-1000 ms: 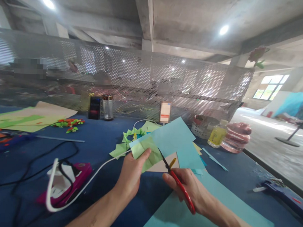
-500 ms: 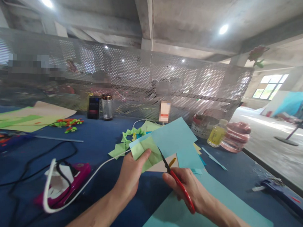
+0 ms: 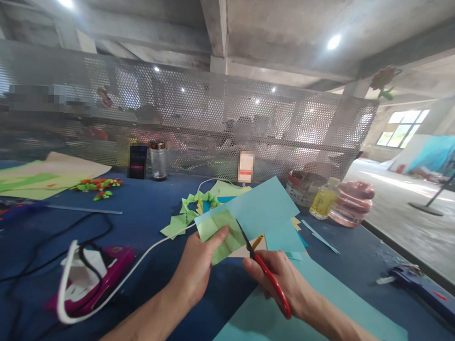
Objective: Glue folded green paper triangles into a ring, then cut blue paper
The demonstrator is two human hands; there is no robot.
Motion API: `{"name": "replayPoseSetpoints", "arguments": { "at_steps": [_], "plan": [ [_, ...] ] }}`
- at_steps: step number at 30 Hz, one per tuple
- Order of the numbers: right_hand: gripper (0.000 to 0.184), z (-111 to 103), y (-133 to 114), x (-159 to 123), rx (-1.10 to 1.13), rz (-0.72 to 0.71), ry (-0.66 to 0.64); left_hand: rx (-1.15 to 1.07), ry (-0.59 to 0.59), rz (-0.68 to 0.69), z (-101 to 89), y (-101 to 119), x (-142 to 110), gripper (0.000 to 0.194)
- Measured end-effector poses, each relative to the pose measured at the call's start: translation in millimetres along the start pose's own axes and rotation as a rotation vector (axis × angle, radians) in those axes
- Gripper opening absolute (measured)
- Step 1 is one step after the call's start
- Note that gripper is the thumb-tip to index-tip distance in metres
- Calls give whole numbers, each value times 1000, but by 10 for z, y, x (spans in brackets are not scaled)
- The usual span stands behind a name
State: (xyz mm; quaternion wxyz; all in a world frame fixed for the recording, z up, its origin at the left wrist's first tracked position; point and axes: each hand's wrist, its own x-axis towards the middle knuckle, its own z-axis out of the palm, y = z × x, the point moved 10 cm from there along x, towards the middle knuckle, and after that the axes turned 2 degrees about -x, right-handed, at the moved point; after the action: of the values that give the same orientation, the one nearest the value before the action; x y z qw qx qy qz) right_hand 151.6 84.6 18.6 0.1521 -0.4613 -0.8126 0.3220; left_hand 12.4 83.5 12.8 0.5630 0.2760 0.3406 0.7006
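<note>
My left hand (image 3: 196,266) pinches a light green folded paper square (image 3: 220,232) laid against a larger light blue sheet (image 3: 263,204), thumb on top. Red-handled scissors (image 3: 263,268) are gripped in my right hand (image 3: 283,284), their dark blades pointing up-left into the edge of the blue sheet beside the green square. Both hands hover over a blue table (image 3: 151,212).
A big light blue sheet (image 3: 319,313) lies under my right forearm. Folded green paper pieces (image 3: 191,209) sit behind the hands. A magenta device (image 3: 93,277) with white and black cables lies left. Jars and a yellow bottle (image 3: 323,201) stand by the perforated metal screen (image 3: 199,120).
Nearly nothing has changed; my hands with paper and scissors keep the same pose, and the view has drifted slightly.
</note>
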Motion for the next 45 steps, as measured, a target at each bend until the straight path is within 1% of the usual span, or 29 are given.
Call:
{"name": "replayPoseSetpoints", "arguments": {
  "at_steps": [8,14,18,22,28,33,36,41,45],
  "plan": [
    [55,-21,-58,-4,4,-20,21,-17,33,-55,-31,-27,-12,38],
    [50,29,61,17,82,21,22,-34,12,-68,-12,-19,-24,34],
    [50,62,143,48,142,53,24,-34,20,-67,-17,-9,-12,32],
    [51,70,172,48,179,85,28,-34,16,-65,-18,-6,-4,35],
    [55,33,58,20,98,-1,25,-28,29,-63,-21,3,-17,35],
    [59,13,21,5,41,-20,22,-5,25,-52,-3,13,-19,36],
    [58,14,12,-4,46,-21,8,11,21,-58,6,-5,-31,40],
    [53,12,34,-9,88,-11,13,28,-22,-76,50,-46,-55,48],
    [51,34,94,12,112,-8,13,34,-13,-69,37,-46,-58,50]
  ]
}}
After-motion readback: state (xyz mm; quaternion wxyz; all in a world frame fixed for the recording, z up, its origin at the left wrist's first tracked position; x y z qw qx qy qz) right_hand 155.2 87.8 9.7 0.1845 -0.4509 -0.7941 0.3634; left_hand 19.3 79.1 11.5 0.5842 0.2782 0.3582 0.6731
